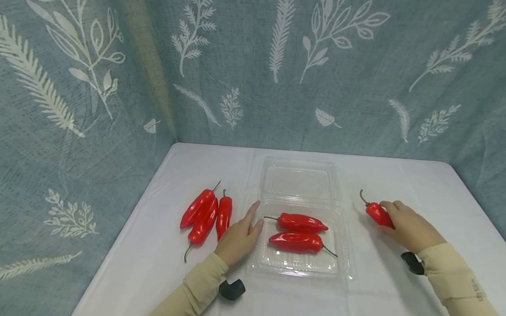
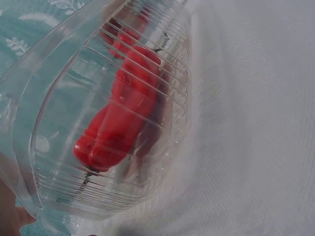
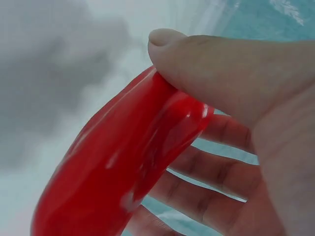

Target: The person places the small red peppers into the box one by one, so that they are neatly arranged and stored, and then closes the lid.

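Observation:
A red chili pepper (image 1: 375, 212) with a curved stem is in my right hand (image 1: 411, 226), right of the clear plastic container. In the right wrist view, thumb and fingers pinch this pepper (image 3: 113, 162). My left hand (image 1: 239, 239) lies at the left side of the container (image 1: 343, 245), fingers extended; whether it presses the rim I cannot tell. Two red peppers lie side by side inside: the farther one (image 1: 302, 223) has its stem to the left, the nearer one (image 1: 295, 242) to the right. Through the ribbed wall, the left wrist view shows red peppers (image 2: 130, 98).
The container's transparent lid (image 1: 298, 180) is folded back behind it. Three more red peppers (image 1: 203, 224) lie left of my left hand on the white tablecloth (image 1: 158, 263). A blue-green curtain (image 1: 253, 109) with white leaf patterns stands behind and to the left.

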Demonstrator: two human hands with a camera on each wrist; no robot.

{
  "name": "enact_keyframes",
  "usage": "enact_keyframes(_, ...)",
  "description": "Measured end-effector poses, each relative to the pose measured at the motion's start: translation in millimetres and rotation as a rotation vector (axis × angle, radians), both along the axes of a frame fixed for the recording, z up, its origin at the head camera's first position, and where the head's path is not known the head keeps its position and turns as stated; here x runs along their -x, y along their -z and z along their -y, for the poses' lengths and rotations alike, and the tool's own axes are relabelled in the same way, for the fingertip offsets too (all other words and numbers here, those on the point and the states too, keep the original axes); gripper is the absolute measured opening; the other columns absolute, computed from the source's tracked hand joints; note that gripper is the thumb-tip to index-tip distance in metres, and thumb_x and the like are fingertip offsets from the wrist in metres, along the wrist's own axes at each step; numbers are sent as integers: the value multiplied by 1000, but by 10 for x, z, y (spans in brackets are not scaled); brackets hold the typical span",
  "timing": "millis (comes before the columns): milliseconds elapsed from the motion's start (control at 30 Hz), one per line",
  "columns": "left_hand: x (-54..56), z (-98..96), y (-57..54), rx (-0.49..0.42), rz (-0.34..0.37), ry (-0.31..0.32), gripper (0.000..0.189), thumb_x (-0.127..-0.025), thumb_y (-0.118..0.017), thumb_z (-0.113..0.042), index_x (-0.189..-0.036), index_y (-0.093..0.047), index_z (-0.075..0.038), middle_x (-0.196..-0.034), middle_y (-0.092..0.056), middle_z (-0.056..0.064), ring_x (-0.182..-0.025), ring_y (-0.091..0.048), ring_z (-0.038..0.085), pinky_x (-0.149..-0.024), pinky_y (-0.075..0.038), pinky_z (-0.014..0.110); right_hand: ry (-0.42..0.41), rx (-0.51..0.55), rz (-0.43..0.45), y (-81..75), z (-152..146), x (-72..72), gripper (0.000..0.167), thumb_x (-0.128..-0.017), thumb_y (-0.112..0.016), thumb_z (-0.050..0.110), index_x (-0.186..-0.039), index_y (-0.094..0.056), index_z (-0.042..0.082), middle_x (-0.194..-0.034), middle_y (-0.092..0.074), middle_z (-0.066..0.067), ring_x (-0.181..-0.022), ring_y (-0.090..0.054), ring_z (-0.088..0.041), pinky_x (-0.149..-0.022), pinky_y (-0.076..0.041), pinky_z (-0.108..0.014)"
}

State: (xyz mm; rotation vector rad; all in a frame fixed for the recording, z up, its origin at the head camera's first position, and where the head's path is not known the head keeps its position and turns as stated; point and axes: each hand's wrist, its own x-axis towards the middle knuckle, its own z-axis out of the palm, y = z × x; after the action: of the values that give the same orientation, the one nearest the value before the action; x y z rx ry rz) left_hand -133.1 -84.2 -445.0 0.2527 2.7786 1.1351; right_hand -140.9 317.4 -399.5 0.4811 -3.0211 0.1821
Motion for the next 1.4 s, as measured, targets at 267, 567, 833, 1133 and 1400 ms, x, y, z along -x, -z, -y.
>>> enact_keyframes(267,-3,0,-6,-1,-5,3,64,-95,-52,-38,-152,-26,-25,-60,-49,-4,-47,-46,15,-45,-39,26,-16,3,-35,-123,116,-30,60,-72,-83,17,-119,-53,-5,-97,-60,-21,-84,-63,-35,-75,-53,-54)
enact_keyframes(567,-7,-3,-19,1,-3,4,63,-96,-51,-38,-152,-26,-25,-59,-50,-4,-47,-45,14,-46,-39,26,-33,-5,-63,-256,246,-67,62,-71,-84,20,-119,-54,-3,-98,-61,-19,-82,-61,-32,-72,-54,-52)
enact_keyframes(833,-4,-3,-32,-1,16,0,64,-96,-51,-39,-152,-25,-26,-60,-50,-3,-48,-47,16,-47,-40,27,-133,-6,-118,-352,409,-108,62,-68,-86,21,-117,-55,0,-97,-61,-16,-79,-62,-30,-69,-56,-49)
enact_keyframes(1133,-1,6,-20,-4,24,6,64,-95,-51,-40,-152,-24,-25,-60,-51,-3,-48,-48,15,-48,-42,26,-198,11,-101,-406,652,-171,61,-68,-87,23,-118,-57,4,-97,-61,-10,-80,-62,-24,-69,-57,-42)
enact_keyframes(1400,0,3,-6,-13,18,6,64,-96,-51,-39,-152,-24,-25,-60,-51,-4,-48,-48,15,-47,-41,26,-262,19,-69,-446,909,-195,60,-68,-87,22,-119,-58,7,-100,-62,-7,-85,-61,-21,-71,-57,-38)
